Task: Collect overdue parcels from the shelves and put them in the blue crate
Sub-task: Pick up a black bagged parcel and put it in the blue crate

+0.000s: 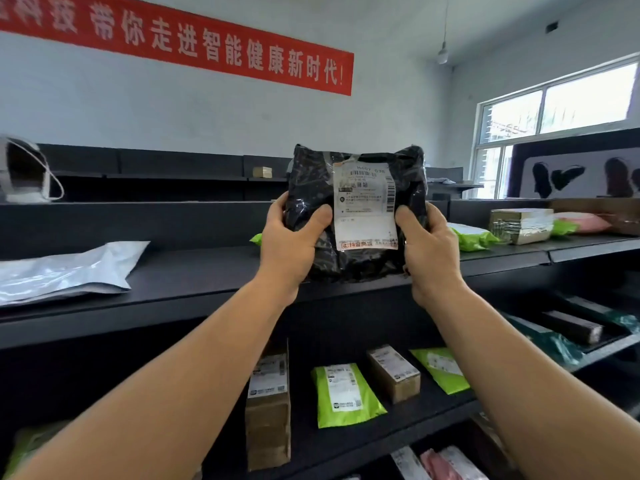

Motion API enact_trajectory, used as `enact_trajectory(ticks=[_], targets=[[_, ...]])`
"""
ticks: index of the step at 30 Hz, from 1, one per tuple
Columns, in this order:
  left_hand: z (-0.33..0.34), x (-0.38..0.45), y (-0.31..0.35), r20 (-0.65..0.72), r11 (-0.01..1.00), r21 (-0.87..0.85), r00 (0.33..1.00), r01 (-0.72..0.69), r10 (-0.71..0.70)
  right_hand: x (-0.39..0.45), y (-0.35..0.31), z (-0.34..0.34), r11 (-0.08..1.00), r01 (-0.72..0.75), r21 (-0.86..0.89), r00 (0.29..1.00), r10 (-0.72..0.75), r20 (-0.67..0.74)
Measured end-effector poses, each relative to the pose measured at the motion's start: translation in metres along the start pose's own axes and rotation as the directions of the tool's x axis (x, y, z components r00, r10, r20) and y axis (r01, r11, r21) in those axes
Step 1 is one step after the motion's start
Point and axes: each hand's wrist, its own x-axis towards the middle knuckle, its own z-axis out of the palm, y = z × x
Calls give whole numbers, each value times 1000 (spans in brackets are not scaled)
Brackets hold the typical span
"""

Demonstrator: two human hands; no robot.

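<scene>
— Along the bottom of the frame, what sits nearest?
— Two bare forearms rise from the lower corners. Between them, on the lower shelf (398, 424), a green mailer (344, 393) lies beside brown boxes, each apart from the next.

— And at centre?
— A black parcel (353, 209) is held upright, its white label (365, 206) facing the camera. The left hand (291, 244) grips its left edge, thumb curled over the front; the right hand (431, 251) grips the right edge the same way. The parcel's bottom edge hangs just over the front lip of the upper shelf (207, 271).

— Room around it?
— Bare shelf runs left to a silver mailer (65, 268) at the left edge. Right of the hands, a green bag (474, 237) and a taped box (523, 225) sit close together.

— Farther back?
— Another row of dark shelving (156, 168), then the wall with a red banner (207, 39) at upper left and a window (554, 119) at upper right.
</scene>
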Motion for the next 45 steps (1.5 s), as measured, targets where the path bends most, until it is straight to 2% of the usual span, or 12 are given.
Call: enact_trajectory(ticks=[9,16,27,35,41,45], targets=[[125,-21,-42,92,993,-98,994,65,-56,21,-3,-121,988,-32,-149,981,2,-194],[247,-52,-75,205,963,-163,962,213,-179,48,-9,-244,963,-86,-254,954,6,-300],[431,-110,-144,306,914,-131,893,384,-331,80,-5,-437,915,-211,-343,891,36,-452],[540,-151,-203,450,873,-53,792,485,-413,83,14,-553,869,-327,-372,791,36,-611],[619,-169,-264,550,809,-8,678,588,-487,96,41,-634,834,-414,-365,695,30,-719],[673,-166,-307,584,764,56,600,642,-547,120,64,-680,803,-505,-318,616,77,-784]])
